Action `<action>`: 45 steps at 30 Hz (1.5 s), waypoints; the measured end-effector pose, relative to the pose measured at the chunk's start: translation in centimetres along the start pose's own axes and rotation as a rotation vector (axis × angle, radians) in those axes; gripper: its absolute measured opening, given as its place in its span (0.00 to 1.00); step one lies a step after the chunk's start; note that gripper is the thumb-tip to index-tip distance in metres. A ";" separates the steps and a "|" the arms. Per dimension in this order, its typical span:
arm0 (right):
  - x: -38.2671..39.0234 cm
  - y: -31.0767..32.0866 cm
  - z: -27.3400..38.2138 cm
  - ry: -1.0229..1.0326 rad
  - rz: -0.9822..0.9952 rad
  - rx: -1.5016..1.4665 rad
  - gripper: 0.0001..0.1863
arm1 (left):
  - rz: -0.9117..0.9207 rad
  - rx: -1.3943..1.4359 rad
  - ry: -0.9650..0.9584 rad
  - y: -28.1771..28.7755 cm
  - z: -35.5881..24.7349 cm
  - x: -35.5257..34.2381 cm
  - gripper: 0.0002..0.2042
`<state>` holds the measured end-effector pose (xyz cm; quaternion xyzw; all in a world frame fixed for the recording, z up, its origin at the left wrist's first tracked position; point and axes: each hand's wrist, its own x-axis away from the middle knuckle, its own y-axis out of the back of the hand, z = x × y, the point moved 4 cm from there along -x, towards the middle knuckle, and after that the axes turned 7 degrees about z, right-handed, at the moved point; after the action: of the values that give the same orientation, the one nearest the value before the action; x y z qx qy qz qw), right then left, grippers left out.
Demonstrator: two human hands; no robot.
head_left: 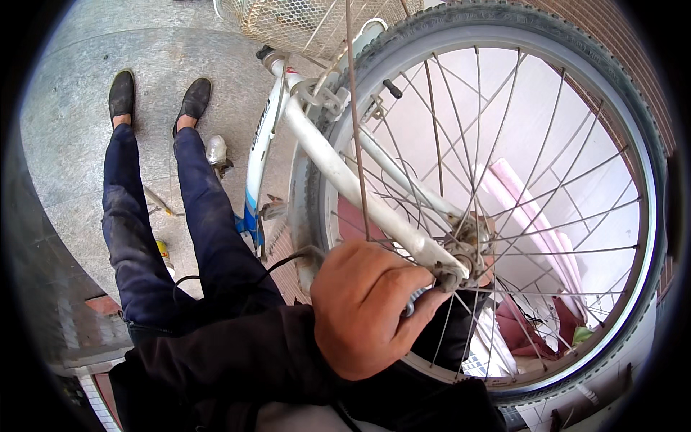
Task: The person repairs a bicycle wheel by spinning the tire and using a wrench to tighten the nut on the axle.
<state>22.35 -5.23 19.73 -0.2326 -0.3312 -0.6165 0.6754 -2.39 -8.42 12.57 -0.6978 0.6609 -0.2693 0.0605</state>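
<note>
The front wheel [531, 394] of a bicycle stands at the right, its hub [471, 237] between the blades of a white fork [338, 169]. At the near fork end, my left hand [374, 309] is closed in a pinch, thumb and forefinger against the axle end. A small silvery metal piece [411, 303] shows between them; its kind is unclear. Beyond the spokes, a bit of my right hand [489, 268] shows beside the hub, its fingers mostly hidden. A thin rusty rod [358, 144] runs down to my left knuckles.
The white and blue frame [257, 158] extends left of the fork, with a wire basket [295, 25] at the top. My legs stand on the grey floor [72, 86]; near them are a yellow can [163, 250] and a tool [158, 201]. Pink rolled material [536, 223] lies behind the wheel.
</note>
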 end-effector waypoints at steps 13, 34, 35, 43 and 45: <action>0.4 0.6 -0.3 0.010 -0.022 -0.048 0.20 | 0.049 0.026 0.051 0.0 -0.1 -0.2 0.17; -0.2 0.3 -0.1 0.030 -0.083 -0.125 0.17 | 0.090 -0.231 0.057 0.4 -3.1 -1.6 0.12; 0.1 0.3 -0.2 -0.008 -0.135 -0.100 0.17 | 0.095 -0.259 0.063 0.2 -3.5 -1.6 0.12; -1.8 -0.6 -0.2 0.083 0.035 -0.123 0.13 | 0.211 -0.405 0.152 0.2 -4.6 -2.1 0.06; -1.5 -0.9 -0.1 0.045 0.025 -0.211 0.15 | 0.271 -0.454 0.174 -0.2 -4.7 -2.5 0.05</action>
<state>21.49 -4.42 18.47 -0.2927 -0.2462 -0.6445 0.6621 -4.33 -4.74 15.94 -0.5729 0.7945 -0.1624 -0.1189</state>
